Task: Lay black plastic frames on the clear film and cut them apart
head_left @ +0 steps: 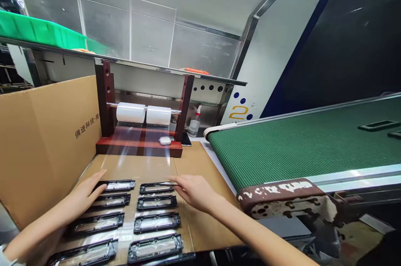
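Two columns of narrow black rectangular frames lie on clear film over the cardboard-covered table. My left hand (86,193) reaches to the left end of the farthest left frame (120,185), its thumb apart from the stretched fingers. At the right end of the farthest right frame (153,188), my right hand (194,188) has its fingertips closed on that end. Two white film rolls (130,112) hang side by side on a rod in a dark red wooden stand (138,148). Their clear strips run down toward the frames.
A tall cardboard panel (50,128) stands at the left. To the right is a green conveyor belt (282,145) carrying black frames (379,125). A white case (165,140) rests on the stand's base; a clear bottle (194,125) stands behind. A green bin (40,30) sits on the shelf.
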Motion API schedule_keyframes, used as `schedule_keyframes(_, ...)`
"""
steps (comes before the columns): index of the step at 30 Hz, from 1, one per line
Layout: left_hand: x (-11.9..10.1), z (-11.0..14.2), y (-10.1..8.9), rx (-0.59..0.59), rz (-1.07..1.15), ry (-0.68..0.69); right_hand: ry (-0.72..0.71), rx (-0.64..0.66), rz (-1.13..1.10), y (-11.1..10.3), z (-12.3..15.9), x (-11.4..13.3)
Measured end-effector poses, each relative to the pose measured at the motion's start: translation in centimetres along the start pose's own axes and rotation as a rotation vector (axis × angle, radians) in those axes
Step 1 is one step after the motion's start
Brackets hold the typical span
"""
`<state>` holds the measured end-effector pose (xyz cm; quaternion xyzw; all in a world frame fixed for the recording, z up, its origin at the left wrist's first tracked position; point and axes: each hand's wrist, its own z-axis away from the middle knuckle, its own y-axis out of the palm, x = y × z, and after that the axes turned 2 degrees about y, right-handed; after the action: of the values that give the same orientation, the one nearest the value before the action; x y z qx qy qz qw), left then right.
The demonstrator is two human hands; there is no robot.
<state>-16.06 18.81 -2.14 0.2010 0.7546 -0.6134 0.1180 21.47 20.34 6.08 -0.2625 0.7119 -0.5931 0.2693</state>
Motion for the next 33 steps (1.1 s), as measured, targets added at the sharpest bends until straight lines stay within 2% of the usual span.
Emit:
schedule_keyframes(3, 1.6, 1.9, -0.5, -0.044, 0.038, -0.033, -0.084, -0.03, -0.057, 1.0, -4.0, 4.0)
schedule_keyframes(7, 2.1, 3.3, 0.1, -0.064, 0.086, -0.008, -0.178, -0.052, -0.077, 2.3, -9.2, 8.4)
schedule_keyframes(11, 2.5, 3.1, 0.7, -0.083, 0.128, 0.026, -0.24, -0.044, -0.056, 3.5, -12.5, 10.9)
schedule_keyframes(15, 2.8, 2.8, 1.0, -0.098, 0.149, 0.058, -0.266, -0.022, -0.043, 4.5, -14.1, 12.2)
schedule_keyframes(21, 3.1, 2.9, 1.2, -0.104, 0.149, 0.06, -0.284, 0.021, -0.049, 4.5, -14.8, 12.3)
schedule_keyframes(33, 2.6, 3.2, 0.7, -0.069, 0.113, 0.056, -0.255, 0.12, 0.019, 2.9, -11.3, 7.3)
